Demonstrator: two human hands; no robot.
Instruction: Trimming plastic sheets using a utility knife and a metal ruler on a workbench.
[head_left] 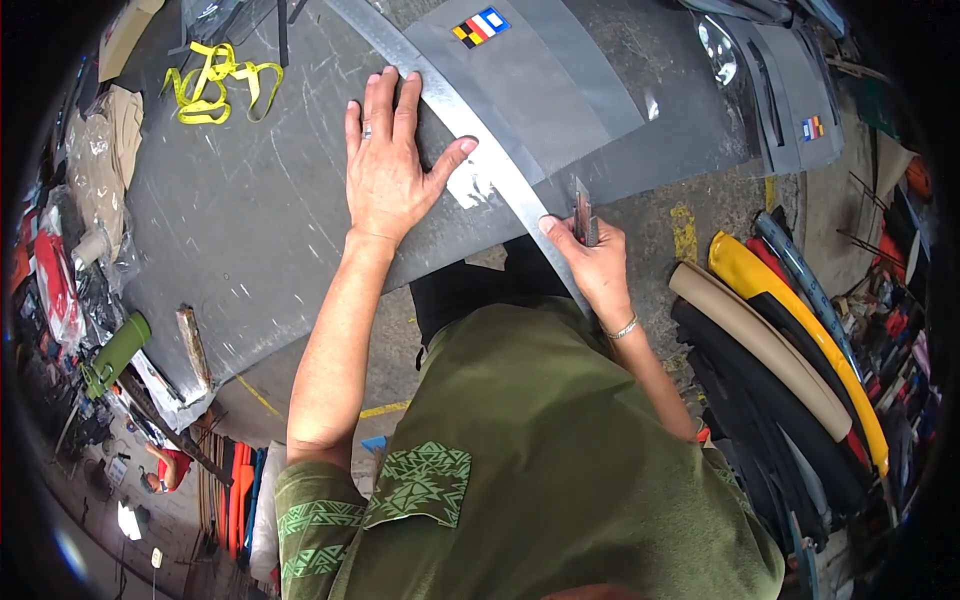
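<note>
Currently, the right hand is closed around a knife, blade pointing away from the body, its thumb resting on the metal ruler. The left hand lies palm down and ungripped, fingers spread, fingertips and thumb at the ruler's edge; the left forearm is extended, the right bent close to the torso. The ruler runs diagonally over the table, alongside a grey sheet bearing a coloured patch. A yellow tape lies loosely looped farther left. At the far left, clear plastic encloses something red, kind not determinable. The shirt pocket has its flap down; contents hidden. Rolls of material, one yellow, one tan, stand right of the person.
</note>
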